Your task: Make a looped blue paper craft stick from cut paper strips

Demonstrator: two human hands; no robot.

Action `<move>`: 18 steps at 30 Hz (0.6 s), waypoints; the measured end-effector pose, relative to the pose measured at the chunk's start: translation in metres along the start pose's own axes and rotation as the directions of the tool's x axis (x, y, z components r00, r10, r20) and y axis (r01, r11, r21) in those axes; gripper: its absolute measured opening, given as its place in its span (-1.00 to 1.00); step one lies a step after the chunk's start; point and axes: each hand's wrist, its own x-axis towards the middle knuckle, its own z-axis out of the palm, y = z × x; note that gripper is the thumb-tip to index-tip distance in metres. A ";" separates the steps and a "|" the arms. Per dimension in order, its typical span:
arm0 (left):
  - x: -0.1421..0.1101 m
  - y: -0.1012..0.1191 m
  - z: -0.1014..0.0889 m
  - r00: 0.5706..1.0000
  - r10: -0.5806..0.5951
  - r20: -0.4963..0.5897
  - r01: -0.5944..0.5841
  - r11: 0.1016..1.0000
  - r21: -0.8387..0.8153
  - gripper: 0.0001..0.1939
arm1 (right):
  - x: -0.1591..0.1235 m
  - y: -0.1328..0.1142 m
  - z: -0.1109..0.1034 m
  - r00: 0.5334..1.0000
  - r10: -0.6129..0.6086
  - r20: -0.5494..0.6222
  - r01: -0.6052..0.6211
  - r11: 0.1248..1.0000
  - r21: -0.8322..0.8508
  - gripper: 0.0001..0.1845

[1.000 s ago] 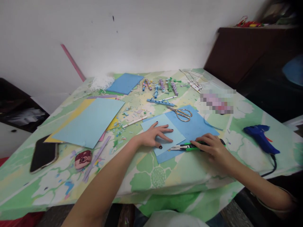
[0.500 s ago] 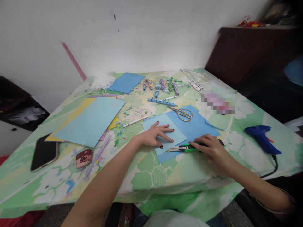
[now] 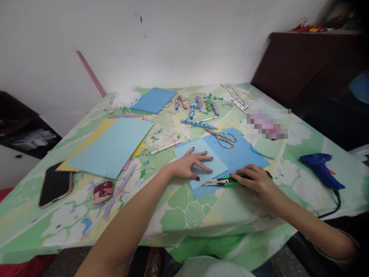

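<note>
My left hand [image 3: 191, 165] lies flat with fingers spread, pressing on a light blue sheet [image 3: 211, 156]. That sheet rests on top of a darker blue sheet [image 3: 245, 148]. My right hand [image 3: 255, 181] is closed around a green and black utility knife [image 3: 227, 180]. The knife's blade is out and points left, its tip at the lower edge of the light blue sheet near my left thumb. Gold-handled scissors [image 3: 225, 138] lie on the darker blue sheet, just beyond my hands.
Coloured sheets [image 3: 112, 142], a phone [image 3: 56, 184] and a small red case [image 3: 103, 191] lie at left. A blue glue gun [image 3: 321, 169] is at right. Paper scraps, decorated tubes [image 3: 198, 103] and a blue stick [image 3: 197, 124] lie farther back, near white shredded filler [image 3: 126, 99].
The knife tip has shifted slightly left along the sheet's edge in my right hand. My left hand stays in place; the view has shifted a little.
</note>
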 end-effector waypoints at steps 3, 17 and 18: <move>0.000 0.000 0.000 1.000 -0.003 0.001 0.003 1.000 -0.003 -0.54 | 0.002 -0.004 -0.002 1.000 -0.004 0.006 0.004 1.000 0.005 -0.26; 0.001 -0.002 0.001 1.000 0.005 0.000 -0.005 1.000 0.006 -0.58 | 0.004 -0.011 0.000 1.000 -0.020 -0.002 0.020 1.000 0.015 -0.26; 0.001 -0.001 0.001 1.000 0.006 0.000 -0.006 1.000 0.006 -0.58 | 0.004 -0.011 0.000 1.000 -0.025 -0.001 0.025 1.000 0.015 -0.24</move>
